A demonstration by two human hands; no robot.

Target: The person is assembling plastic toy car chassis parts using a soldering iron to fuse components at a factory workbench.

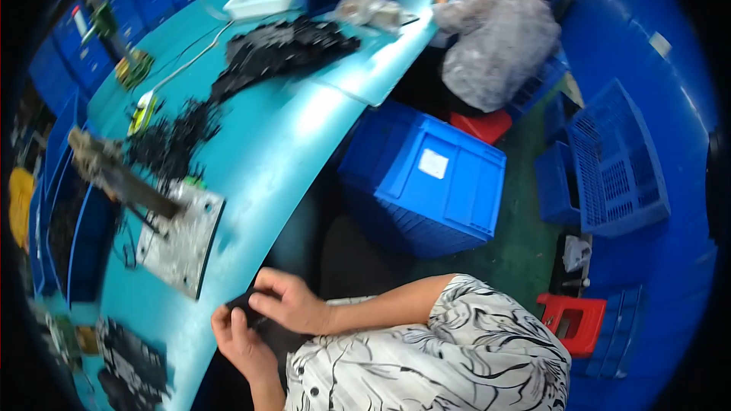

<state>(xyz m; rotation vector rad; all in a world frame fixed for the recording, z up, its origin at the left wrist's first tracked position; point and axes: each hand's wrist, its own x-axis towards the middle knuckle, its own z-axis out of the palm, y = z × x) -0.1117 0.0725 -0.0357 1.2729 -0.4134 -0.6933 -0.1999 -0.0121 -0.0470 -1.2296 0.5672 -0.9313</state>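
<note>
At the front edge of the teal table, my left hand and my right hand come close together. Between their thumbs and fingers they hold a small black piece. Fingers cover much of the piece, so I cannot make out its exact kind. Just beyond my hands stands a bench press on a metal base plate. A heap of thin black parts lies behind that plate. More black parts are stacked beside my left hand.
A larger black pile and a white tray rest farther along the table. A lidded blue crate stands right of it. Another person sits beyond. Blue baskets and a red stool are at right.
</note>
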